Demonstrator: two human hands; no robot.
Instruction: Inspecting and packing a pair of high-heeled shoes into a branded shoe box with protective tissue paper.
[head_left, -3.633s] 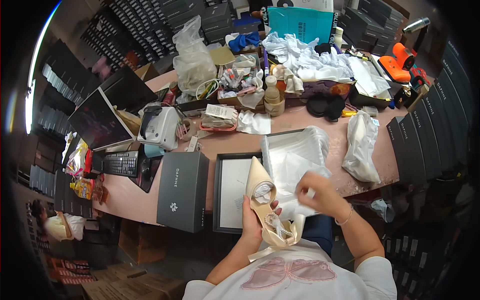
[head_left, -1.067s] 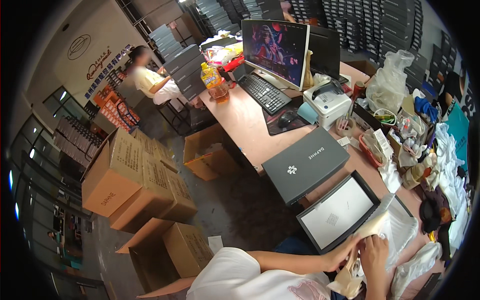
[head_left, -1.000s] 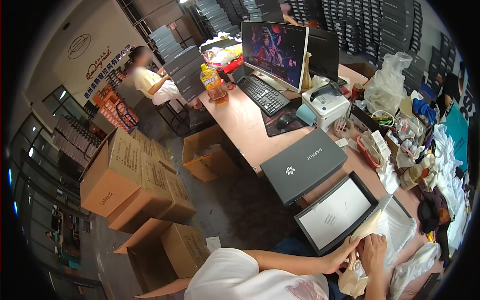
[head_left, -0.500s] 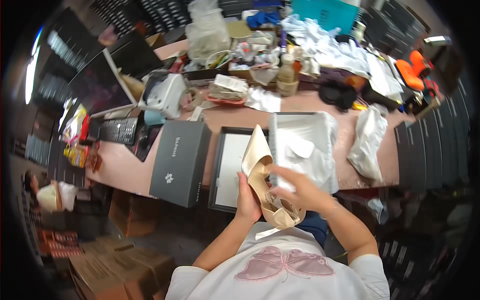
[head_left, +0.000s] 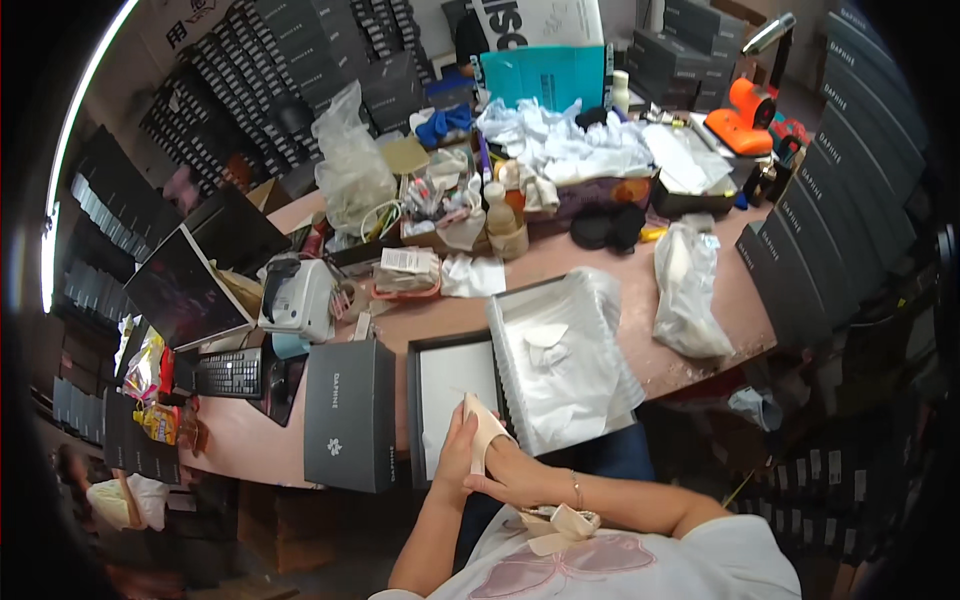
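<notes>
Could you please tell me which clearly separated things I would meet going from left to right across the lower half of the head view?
Black rectangular keyboard → closed dark-grey rectangular shoebox → cream pointed-toe shoe → crumpled translucent white plastic bag.

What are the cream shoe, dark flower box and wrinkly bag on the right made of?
Cream shoe: maybe satin or imitation leather; it looks smooth, so either fits. Dark box: probably matte cardboard, with flat sides and crisp edges. Wrinkly bag: likely thin plastic, crinkled and cloudily see-through.
</notes>
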